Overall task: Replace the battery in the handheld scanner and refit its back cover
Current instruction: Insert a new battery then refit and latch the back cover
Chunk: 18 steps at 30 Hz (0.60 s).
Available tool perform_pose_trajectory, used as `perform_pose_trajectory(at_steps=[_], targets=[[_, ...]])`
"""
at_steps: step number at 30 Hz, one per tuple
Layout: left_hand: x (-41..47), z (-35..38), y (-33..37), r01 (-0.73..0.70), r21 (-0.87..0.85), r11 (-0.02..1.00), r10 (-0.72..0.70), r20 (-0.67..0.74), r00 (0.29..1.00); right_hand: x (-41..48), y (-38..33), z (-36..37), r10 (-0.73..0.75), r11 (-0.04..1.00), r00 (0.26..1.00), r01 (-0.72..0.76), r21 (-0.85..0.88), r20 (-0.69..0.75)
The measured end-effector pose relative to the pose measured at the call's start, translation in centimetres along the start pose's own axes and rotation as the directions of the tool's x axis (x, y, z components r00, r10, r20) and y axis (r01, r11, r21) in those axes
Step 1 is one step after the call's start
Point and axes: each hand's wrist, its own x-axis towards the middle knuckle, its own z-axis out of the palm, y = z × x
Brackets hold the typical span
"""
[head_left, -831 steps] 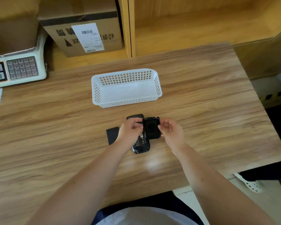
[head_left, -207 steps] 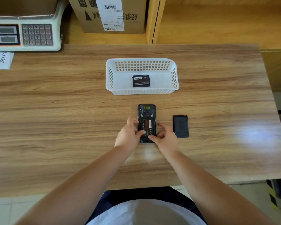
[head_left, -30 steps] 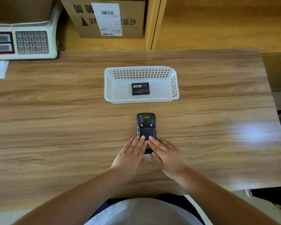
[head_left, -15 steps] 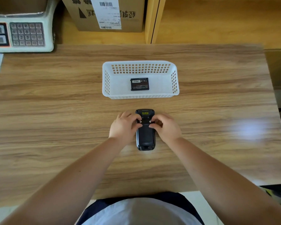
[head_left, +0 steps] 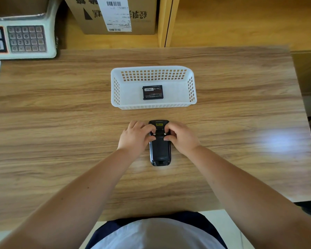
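From the head camera, the scanner lies face down on the wooden surface, back cover on. The left hand and right hand grip its upper sides, fingers curled, thumbs pressing near two small silver studs. A battery lies in the white basket beyond.

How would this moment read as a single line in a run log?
scanner: face down, back cover on | left hand, right hand: thumbs at its two latches | battery: in basket
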Motion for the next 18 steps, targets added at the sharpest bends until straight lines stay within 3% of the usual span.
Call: perform_pose_trajectory(at_steps=[7, 18], targets=[[0.1, -0.2, 0.2, 0.011, 0.014, 1.000, -0.011, 0.037, 0.999, 0.4, -0.1, -0.2, 0.030, 1.000, 0.998, -0.030, 0.002, 0.058], [0.2, -0.4, 0.4, 0.015, 0.030, 0.999, -0.017, 0.063, 0.998, -1.5, -0.5, 1.8, 0.261, 0.954, 0.964, -0.249, 0.165, -0.054]])
